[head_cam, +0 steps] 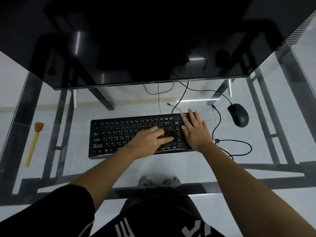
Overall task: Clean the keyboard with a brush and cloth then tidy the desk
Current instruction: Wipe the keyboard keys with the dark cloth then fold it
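Wiping step, prob. Left hand (150, 139) flat, fingers out, presses a dark patch (169, 134) (cloth? can't tell) on keyboard (119, 135), mid-bench (188, 165). Right hand (195, 132) flat on numpad end, holding nothing. Brush (33, 144) lies far left. Next: steady strokes along rows w/ light pressure.

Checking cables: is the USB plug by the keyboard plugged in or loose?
Loose: the USB plug lies on the glass desk, metal end bare.

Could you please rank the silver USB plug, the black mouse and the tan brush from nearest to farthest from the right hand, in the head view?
1. Silver USB plug, just beside the wrist of the right hand.
2. Black computer mouse, farther right and back.
3. Tan long-handled brush, at the far left.
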